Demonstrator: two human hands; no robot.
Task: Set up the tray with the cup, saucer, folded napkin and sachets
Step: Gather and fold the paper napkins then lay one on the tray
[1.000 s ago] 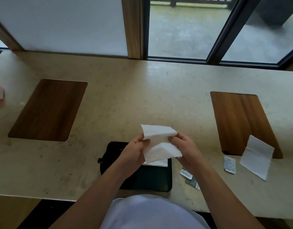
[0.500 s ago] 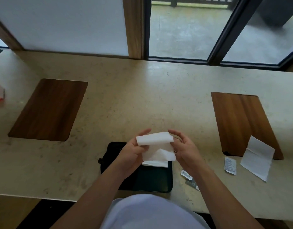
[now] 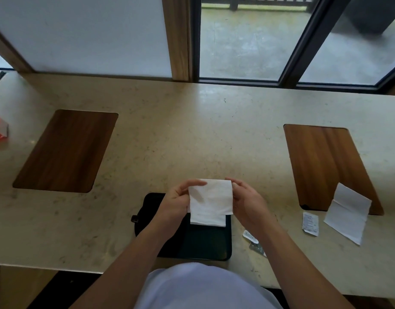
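both hands (image 3: 176, 202) (image 3: 247, 205) pinch napkin (image 3: 211, 201) over tray (image 3: 205, 244) | right: sachets (image 3: 310, 223), spare napkin (image 3: 348, 216) | arm hides sachets (image 3: 251, 236)

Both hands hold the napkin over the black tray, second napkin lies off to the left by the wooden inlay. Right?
Not quite. The head view shows the second napkin on the right, overlapping the right wooden inlay. Otherwise correct: left hand and right hand hold the napkin over the black tray.

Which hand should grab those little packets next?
Probably the right hand: the sachets lie on the counter just beside its wrist. The left hand would have to cross over the tray and napkin.
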